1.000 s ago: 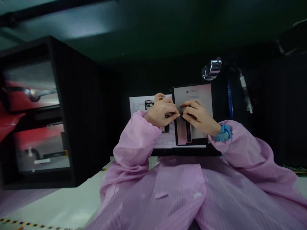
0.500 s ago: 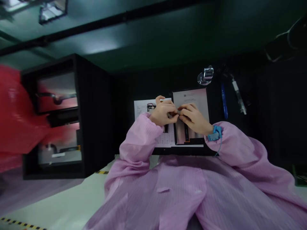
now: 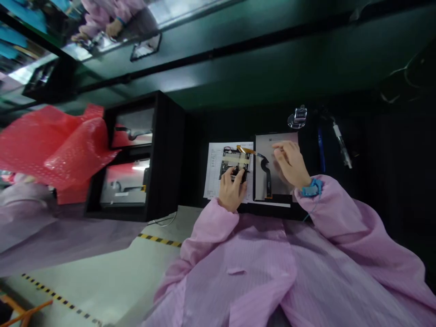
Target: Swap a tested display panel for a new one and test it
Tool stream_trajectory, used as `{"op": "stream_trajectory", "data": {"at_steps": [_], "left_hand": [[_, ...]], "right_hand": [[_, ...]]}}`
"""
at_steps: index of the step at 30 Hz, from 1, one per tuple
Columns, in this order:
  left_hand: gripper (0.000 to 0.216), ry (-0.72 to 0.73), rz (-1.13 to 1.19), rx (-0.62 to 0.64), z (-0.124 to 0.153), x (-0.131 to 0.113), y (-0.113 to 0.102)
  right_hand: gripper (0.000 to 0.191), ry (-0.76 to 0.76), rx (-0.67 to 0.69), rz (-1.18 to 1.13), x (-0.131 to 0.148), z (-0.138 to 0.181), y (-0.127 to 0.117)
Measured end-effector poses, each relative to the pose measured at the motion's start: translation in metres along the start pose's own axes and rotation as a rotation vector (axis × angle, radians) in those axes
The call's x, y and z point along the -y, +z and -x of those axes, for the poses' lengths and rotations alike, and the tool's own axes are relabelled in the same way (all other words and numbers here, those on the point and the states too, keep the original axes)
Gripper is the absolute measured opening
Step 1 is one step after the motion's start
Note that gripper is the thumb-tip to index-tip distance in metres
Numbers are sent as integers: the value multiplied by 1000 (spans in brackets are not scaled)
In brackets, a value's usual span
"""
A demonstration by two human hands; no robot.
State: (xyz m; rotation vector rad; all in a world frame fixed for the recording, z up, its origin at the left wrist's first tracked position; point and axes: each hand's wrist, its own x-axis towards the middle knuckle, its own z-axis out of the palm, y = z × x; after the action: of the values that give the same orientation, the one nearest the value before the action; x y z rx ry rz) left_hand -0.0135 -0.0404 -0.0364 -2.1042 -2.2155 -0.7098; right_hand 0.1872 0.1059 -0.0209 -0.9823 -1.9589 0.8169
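Note:
My left hand [image 3: 232,193] rests with spread fingers on the lower part of a small circuit board [image 3: 235,159], which has a pale tape strip across it. A black flex cable [image 3: 266,175] lies on the silvery-grey display panel [image 3: 277,141] to the right. Its amber end [image 3: 245,149] reaches over to the board's upper edge. Over the panel's right half is my right hand [image 3: 291,163], fingers extended and slightly bent, apart from the cable. I see nothing held in it, though its palm side is partly hidden. A blue band circles the right wrist.
Printed sheets [image 3: 213,170] lie under the board. A clear-and-metal tally counter [image 3: 299,116], a blue pen [image 3: 321,150] and a white-capped pen [image 3: 342,145] lie at right. Left stands a black divided box [image 3: 166,159] with more panels, beside red bubble wrap [image 3: 75,145].
Both hands were pinched together over the panel's left edge. They have parted, the left moving down onto the board and the right shifting right, uncovering the cable. The camera view has turned left.

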Motion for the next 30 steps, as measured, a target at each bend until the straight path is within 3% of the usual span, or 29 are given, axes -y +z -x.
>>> {"op": "stream_trajectory", "data": {"at_steps": [4,12,15,18,22,30], "left_hand": [[37,24,-37,2,9,-1,11],[36,81,-89,-39,5,1,9],[34,86,-74,-52,3,-8,4],[38,113,65,-72,8,-28,-4],[38,73,206,18,21,-52,-7],[42,57,220,73,29,-57,4]], "right_hand": [[23,30,-61,31,-4,1,-8],[19,126,-129,23,-5,-2,-27],[22,296,-117,-78,3,21,-45],[29,589,-72,-370,17,60,-62],[35,819,-116,-670,38,95,-72],[32,988,-94,-677,45,69,-78]]}}
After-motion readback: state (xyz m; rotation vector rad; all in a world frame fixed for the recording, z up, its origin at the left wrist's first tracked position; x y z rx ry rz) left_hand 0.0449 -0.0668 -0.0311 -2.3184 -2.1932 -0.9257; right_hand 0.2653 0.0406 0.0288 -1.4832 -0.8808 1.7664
